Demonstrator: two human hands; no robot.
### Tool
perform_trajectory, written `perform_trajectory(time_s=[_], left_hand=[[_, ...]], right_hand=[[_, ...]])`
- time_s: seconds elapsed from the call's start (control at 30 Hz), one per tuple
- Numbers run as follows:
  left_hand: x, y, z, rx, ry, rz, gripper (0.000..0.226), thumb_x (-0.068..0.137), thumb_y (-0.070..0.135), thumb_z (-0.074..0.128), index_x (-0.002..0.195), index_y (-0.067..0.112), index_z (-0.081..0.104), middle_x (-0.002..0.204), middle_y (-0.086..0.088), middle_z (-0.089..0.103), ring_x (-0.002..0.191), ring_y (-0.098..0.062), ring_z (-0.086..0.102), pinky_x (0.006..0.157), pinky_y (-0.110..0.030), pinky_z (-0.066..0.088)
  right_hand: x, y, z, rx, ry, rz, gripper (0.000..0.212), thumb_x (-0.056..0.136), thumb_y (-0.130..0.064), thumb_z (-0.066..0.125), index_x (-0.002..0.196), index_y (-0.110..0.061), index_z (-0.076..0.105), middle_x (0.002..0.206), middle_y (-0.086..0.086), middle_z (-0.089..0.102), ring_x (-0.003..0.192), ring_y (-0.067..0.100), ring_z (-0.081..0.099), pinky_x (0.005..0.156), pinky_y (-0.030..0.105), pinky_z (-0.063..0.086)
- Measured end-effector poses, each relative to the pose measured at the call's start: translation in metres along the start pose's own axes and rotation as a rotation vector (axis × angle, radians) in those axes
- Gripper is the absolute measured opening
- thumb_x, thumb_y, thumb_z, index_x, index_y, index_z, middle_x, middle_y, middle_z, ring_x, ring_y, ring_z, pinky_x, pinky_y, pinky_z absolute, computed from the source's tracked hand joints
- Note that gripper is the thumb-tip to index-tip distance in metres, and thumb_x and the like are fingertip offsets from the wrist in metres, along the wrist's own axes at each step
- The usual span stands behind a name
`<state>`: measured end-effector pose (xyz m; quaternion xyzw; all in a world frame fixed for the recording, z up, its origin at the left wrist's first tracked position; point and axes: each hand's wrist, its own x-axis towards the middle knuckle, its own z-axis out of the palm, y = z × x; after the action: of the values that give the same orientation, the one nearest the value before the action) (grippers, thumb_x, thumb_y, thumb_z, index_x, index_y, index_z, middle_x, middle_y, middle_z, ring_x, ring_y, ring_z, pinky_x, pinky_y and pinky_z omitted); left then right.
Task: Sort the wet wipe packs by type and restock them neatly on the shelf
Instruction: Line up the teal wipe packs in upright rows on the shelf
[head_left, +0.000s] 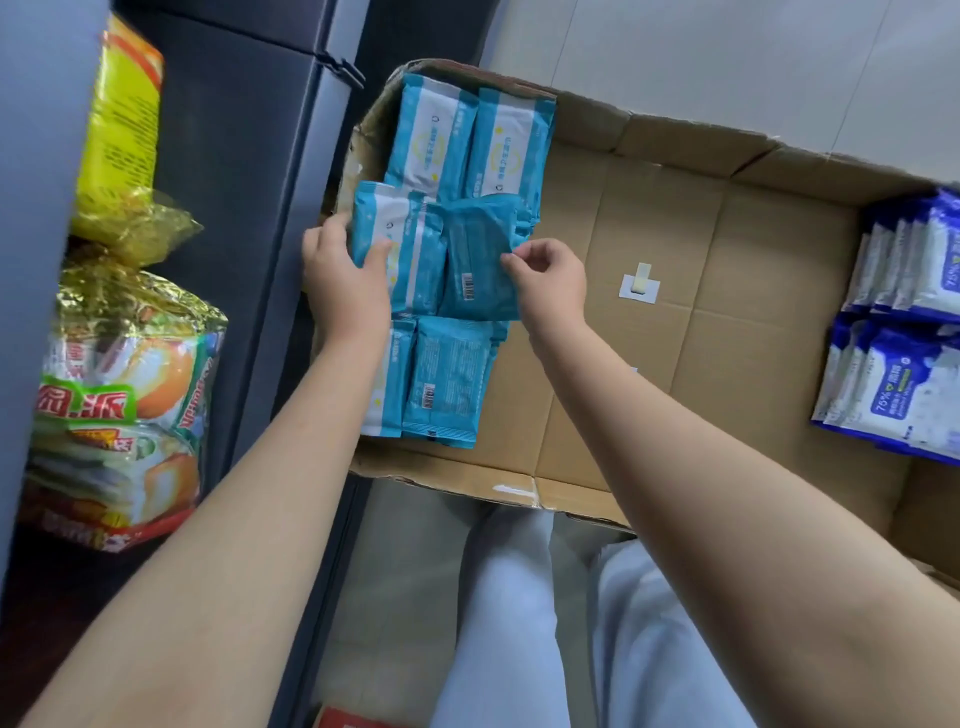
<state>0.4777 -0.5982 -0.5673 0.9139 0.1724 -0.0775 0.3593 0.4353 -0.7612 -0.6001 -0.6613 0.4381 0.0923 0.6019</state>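
Rightward, blue packs (904, 395) run off-frame — left hand (343, 280) clasps white-faced pack (410, 249), right hand (550, 283) pinches barcode pack (475, 260).

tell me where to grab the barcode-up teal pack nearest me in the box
Pinch the teal pack by its right long edge, coming from the right over the bare box floor. That edge is free; its left edge butts a neighbouring pack.

Yellow snack pack (122, 119) at far left, crinkled end pointing down. Gold-foil bag of cakes (119, 395) just below it, printed green, orange and red. Open cardboard box (675, 322) on pale tiled floor (727, 57), flaps spread. Small white sticker (640, 286) on box bottom. Light trousers (519, 623) near box's close edge.
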Motion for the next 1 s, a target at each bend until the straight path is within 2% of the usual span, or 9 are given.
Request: perform_trajectory(time_s=[0.07, 0.17, 0.3, 0.4, 0.5, 0.57, 0.7, 0.87, 1.0], left_hand=[[-0.012, 0.011, -0.011, -0.105, 0.052, 0.032, 0.028, 0.096, 0.024, 0.059, 0.122, 0.014, 0.058, 0.112, 0.009, 0.057, 0.091, 0.004, 0.055, 0.072, -0.002, 0.04], [-0.037, 0.031, -0.024, -0.229, 0.113, 0.025, 0.022, 0.097, 0.021, 0.058, 0.118, 0.016, 0.056, 0.099, 0.019, 0.058, 0.086, 0.017, 0.058, 0.068, -0.006, 0.047], [-0.082, 0.05, -0.032, -0.427, 0.076, -0.099, 0.026, 0.092, 0.025, 0.064, 0.115, 0.013, 0.06, 0.108, 0.005, 0.07, 0.096, -0.007, 0.07, 0.074, -0.027, 0.059], [-0.137, 0.07, -0.037, -0.63, -0.006, -0.213, 0.024, 0.094, 0.023, 0.065, 0.116, 0.014, 0.062, 0.108, 0.001, 0.072, 0.094, -0.011, 0.072, 0.069, -0.027, 0.059], [-0.204, 0.101, -0.051, -0.773, 0.015, -0.28, 0.02, 0.097, 0.02, 0.062, 0.115, 0.013, 0.064, 0.105, -0.001, 0.074, 0.091, -0.013, 0.073, 0.069, -0.029, 0.059], [-0.25, 0.126, -0.07, -0.836, 0.049, -0.319, 0.021, 0.098, 0.022, 0.059, 0.117, 0.016, 0.065, 0.107, -0.002, 0.074, 0.092, -0.015, 0.072, 0.072, -0.032, 0.06], [-0.342, 0.172, -0.12, -0.952, 0.137, -0.403, 0.021, 0.099, 0.026, 0.057, 0.118, 0.021, 0.065, 0.109, -0.001, 0.073, 0.096, -0.016, 0.072, 0.078, -0.036, 0.059], [-0.435, 0.208, -0.188, -1.097, 0.212, -0.403, 0.014, 0.099, 0.022, 0.057, 0.109, 0.022, 0.067, 0.103, -0.001, 0.076, 0.093, -0.016, 0.073, 0.082, -0.037, 0.057], [-0.485, 0.215, -0.246, -1.189, 0.34, -0.347, 0.018, 0.099, 0.015, 0.055, 0.111, 0.022, 0.067, 0.105, 0.001, 0.075, 0.095, -0.013, 0.071, 0.079, -0.033, 0.056]], right_hand=[[-0.006, -0.01, -0.012, 0.117, -0.004, -0.018, 0.013, 0.09, -0.011, 0.068, 0.087, -0.017, 0.058, 0.085, -0.004, 0.059, 0.078, 0.008, 0.057, 0.071, 0.02, 0.048], [-0.018, -0.024, -0.043, 0.294, -0.125, -0.017, 0.019, 0.093, -0.01, 0.065, 0.112, -0.011, 0.06, 0.106, 0.008, 0.067, 0.097, 0.019, 0.066, 0.082, 0.032, 0.057], [-0.045, -0.03, -0.096, 0.407, -0.318, 0.039, 0.027, 0.101, -0.009, 0.052, 0.128, -0.006, 0.057, 0.124, 0.014, 0.067, 0.109, 0.027, 0.068, 0.087, 0.037, 0.059], [-0.075, -0.033, -0.144, 0.391, -0.417, 0.059, 0.031, 0.103, -0.006, 0.047, 0.133, -0.002, 0.052, 0.112, 0.011, 0.068, 0.089, 0.016, 0.071, 0.073, 0.028, 0.058], [-0.112, -0.044, -0.196, 0.323, -0.502, 0.095, 0.033, 0.104, -0.006, 0.042, 0.136, -0.005, 0.05, 0.112, 0.009, 0.066, 0.086, 0.016, 0.068, 0.069, 0.028, 0.056], [-0.146, -0.057, -0.23, 0.3, -0.588, 0.138, 0.034, 0.105, -0.019, 0.044, 0.136, -0.007, 0.05, 0.116, 0.009, 0.065, 0.09, 0.019, 0.066, 0.072, 0.033, 0.056], [-0.229, -0.093, -0.288, 0.115, -0.765, 0.093, 0.037, 0.093, -0.038, 0.064, 0.12, -0.013, 0.056, 0.092, 0.0, 0.069, 0.074, 0.013, 0.067, 0.065, 0.03, 0.053], [-0.322, -0.136, -0.321, -0.007, -1.013, 0.078, 0.041, 0.078, -0.049, 0.064, 0.107, -0.021, 0.059, 0.07, -0.012, 0.065, 0.063, 0.007, 0.054, 0.063, 0.024, 0.041], [-0.384, -0.172, -0.316, 0.103, -1.155, 0.253, 0.055, 0.088, -0.055, 0.055, 0.123, -0.013, 0.058, 0.101, 0.005, 0.064, 0.085, 0.017, 0.059, 0.081, 0.03, 0.048]])
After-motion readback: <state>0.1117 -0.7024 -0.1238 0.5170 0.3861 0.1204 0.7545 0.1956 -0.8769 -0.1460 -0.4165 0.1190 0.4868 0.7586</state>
